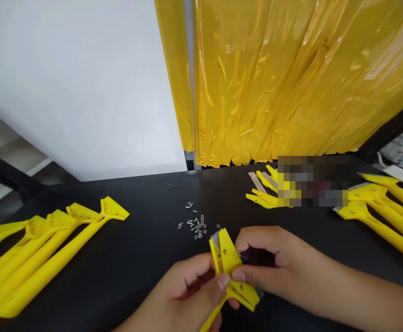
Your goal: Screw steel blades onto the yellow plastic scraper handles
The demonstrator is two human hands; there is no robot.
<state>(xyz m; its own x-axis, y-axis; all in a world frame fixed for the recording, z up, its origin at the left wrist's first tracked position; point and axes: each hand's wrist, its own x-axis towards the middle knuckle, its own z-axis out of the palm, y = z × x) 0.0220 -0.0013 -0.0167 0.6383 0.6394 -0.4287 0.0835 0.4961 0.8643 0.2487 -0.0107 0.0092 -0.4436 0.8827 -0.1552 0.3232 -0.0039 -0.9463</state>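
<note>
The left hand (183, 293) and right hand (273, 263) pinch a yellow plastic scraper (229, 263) at bottom center, a metal blade (215, 239) showing at its upper end. Loose screws and washers (195, 225) lie just upper left, on a black table (93, 203). More yellow scrapers (45, 244) lie at frame left, others (381, 212) at right.

Flat bright-yellow plastic scraper head (226, 253) w/ small round holes, tilted, pinched btwn left hand (183, 290) & right hand (270, 258). Long yellow handle (210, 324) runs down-left, out of frame. Thin grey metal blade (215, 238) shows at top-left edge; 2nd strip of grey metal (258, 293) at lower-right edge, can't tell if same blade. Small loose steel screws & round nuts (197, 226) lie scattered just beyond, not touching scraper.
</note>
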